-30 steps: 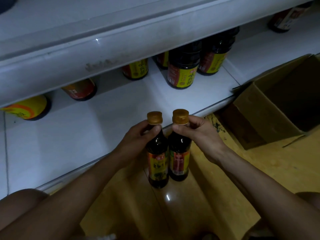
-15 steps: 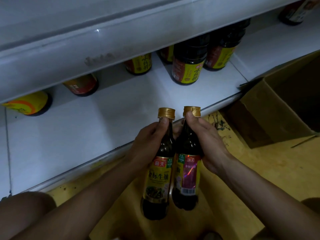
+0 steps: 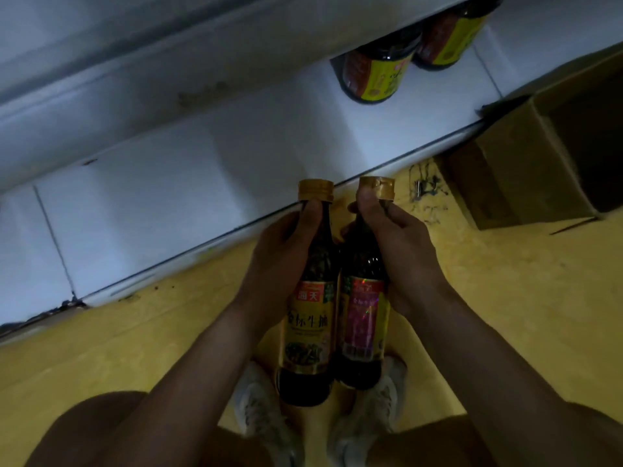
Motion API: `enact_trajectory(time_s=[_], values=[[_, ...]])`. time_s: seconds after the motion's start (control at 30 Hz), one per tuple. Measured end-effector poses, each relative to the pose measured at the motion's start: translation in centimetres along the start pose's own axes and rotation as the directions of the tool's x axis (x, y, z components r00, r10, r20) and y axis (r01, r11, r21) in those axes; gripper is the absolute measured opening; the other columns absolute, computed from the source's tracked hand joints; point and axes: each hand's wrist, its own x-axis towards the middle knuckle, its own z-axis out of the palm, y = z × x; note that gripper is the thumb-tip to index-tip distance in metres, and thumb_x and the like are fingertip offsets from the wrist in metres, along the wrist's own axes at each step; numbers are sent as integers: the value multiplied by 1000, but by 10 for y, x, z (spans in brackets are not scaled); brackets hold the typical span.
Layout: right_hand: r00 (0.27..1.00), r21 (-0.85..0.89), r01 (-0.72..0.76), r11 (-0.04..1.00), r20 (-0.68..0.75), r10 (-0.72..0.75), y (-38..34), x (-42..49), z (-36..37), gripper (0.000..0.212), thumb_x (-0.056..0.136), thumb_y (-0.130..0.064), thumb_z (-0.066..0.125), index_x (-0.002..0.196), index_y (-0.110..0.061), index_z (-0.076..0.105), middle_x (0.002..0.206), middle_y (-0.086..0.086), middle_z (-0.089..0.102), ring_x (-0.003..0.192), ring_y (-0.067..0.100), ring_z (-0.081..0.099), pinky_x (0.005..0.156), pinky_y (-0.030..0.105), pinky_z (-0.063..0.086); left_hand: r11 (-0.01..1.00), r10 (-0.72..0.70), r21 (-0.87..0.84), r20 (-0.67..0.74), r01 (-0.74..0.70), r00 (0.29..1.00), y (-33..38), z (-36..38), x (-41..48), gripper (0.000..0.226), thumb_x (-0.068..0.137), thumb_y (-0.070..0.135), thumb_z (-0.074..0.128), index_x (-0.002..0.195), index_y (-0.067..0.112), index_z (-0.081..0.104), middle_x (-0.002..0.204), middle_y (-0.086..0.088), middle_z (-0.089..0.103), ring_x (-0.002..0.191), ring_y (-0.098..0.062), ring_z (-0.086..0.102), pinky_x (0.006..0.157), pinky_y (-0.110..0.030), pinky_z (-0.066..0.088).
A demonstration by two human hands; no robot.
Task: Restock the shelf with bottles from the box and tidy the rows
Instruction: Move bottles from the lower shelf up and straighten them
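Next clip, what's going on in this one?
A person holds two dark bottles side by side in front of a white shelf: the left hand has the yellow-label bottle, the right hand the red-label bottle, each grip at the neck. Neither is on the shelf yet. An open cardboard box sits to the right.

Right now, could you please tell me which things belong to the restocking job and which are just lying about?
Job: yellow-label bottle in the left hand; red-label bottle in the right hand; shelf; cardboard box; shelved bottles.
Not the job: white shoes; floor scuff marks.
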Motion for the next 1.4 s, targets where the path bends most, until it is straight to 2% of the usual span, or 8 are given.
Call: enact_trajectory(time_s=[0.17, 0.3, 0.4, 0.57, 0.73, 1.03, 1.17, 1.4], values=[[999, -42, -42, 998, -35, 41, 1, -37, -1, 52, 75, -62, 69, 97, -15, 75, 84, 8, 76, 85, 27, 75, 88, 52, 59, 997, -72, 13, 28, 71, 997, 4, -2, -37, 57, 85, 67, 51, 103, 18, 73, 97, -8, 77, 94, -27, 75, 96, -60, 53], [989, -53, -145, 988, -48, 142, 7, -74, -3, 56, 75, -61, 69, 103, -13, 75, 89, 12, 76, 90, 30, 75, 91, 54, 58, 984, -178, -11, 17, 178, 984, -1, -7, -77, 57, 85, 71, 54, 105, 20, 72, 97, -8, 77, 93, -29, 74, 96, -62, 52], [974, -71, -224, 972, -38, 222, 7, -107, -3, 53, 75, -63, 68, 104, -19, 77, 92, 11, 76, 92, 31, 74, 93, 59, 55, 969, -248, 13, 23, 247, 969, -4, -13, -109, 59, 76, 86, 53, 97, 34, 73, 98, -5, 77, 95, -29, 74, 96, -64, 52], [958, -51, -288, 956, -7, 288, -21, -164, 0, 50, 84, -59, 66, 107, -17, 75, 95, 14, 74, 91, 32, 73, 90, 52, 56, 953, -303, 27, 29, 303, 952, 24, -23, -162, 58, 74, 88, 49, 99, 42, 73, 99, 2, 78, 98, -22, 74, 99, -60, 51], [959, 15, -284, 959, 1, 284, -99, -221, 17, 55, 76, -58, 68, 108, -13, 75, 94, 18, 74, 86, 30, 73, 77, 41, 58, 971, -239, -20, 48, 240, 970, 103, -27, -219, 48, 87, 67, 51, 106, 27, 72, 98, -4, 77, 95, -24, 74, 97, -59, 53], [993, 82, -67, 994, 103, 58, -270, -324, 58, 50, 84, -49, 65, 110, -7, 70, 85, 17, 70, 80, 29, 69, 75, 39, 58, 999, 14, -53, 47, -11, 999, 275, -40, -326, 50, 89, 60, 52, 106, 17, 71, 98, -8, 77, 95, -28, 74, 94, -57, 53], [985, 56, 59, 997, 161, -67, -329, -370, 70, 51, 82, -50, 64, 110, -8, 69, 85, 15, 71, 80, 27, 70, 74, 36, 58, 992, 119, -42, 46, -117, 992, 328, -46, -368, 52, 92, 67, 55, 110, 21, 70, 99, -7, 76, 96, -25, 73, 91, -52, 55], [943, 30, 235, 972, 235, -235, -407, -442, 90, 52, 87, -45, 60, 117, -3, 65, 86, 14, 70, 79, 25, 69, 69, 31, 59, 944, 329, 6, 35, -329, 944, 407, -55, -436, 46, 95, 54, 51, 99, 12, 70, 91, -9, 75, 85, -24, 72, 82, -45, 55]])
